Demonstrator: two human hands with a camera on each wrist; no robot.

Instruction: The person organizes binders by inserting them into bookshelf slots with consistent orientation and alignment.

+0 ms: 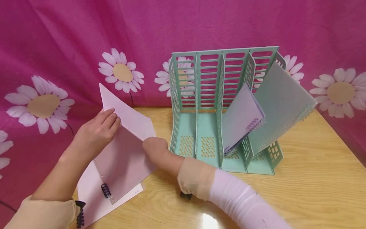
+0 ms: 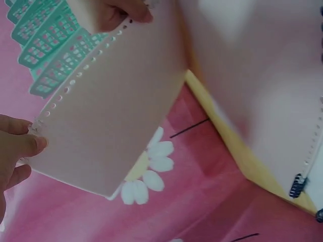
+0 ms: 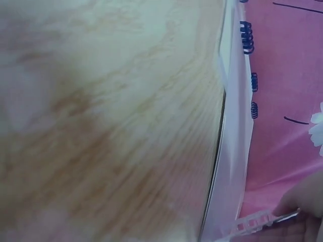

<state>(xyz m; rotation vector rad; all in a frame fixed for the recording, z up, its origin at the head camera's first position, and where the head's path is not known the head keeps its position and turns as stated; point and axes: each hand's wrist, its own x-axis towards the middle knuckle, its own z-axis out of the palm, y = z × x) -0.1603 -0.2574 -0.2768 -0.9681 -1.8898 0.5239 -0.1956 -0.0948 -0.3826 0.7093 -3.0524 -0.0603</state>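
Note:
A pale pinkish-white loop-bound notebook [image 1: 128,114] is raised and tilted above the left part of the table. My left hand [image 1: 100,130] pinches one end of its punched edge; in the left wrist view the thumb of that hand [image 2: 15,156] lies over the holes beside clear binding loops. Farther along the same edge, my right hand [image 1: 157,149] grips the notebook near its other end. Beneath it lies another pale notebook [image 1: 123,168] with black binding loops, on top of a white one [image 1: 88,194]. The right wrist view catches only part of the right hand [image 3: 305,214].
To the right stands a mint-green file rack [image 1: 208,52] with several upright compartments. A lilac notebook [image 1: 243,114] and a larger pale green notebook [image 1: 283,105] lean in its right-hand compartments. Behind the wooden table [image 1: 314,178] hangs a magenta cloth [image 1: 143,25] with white daisies.

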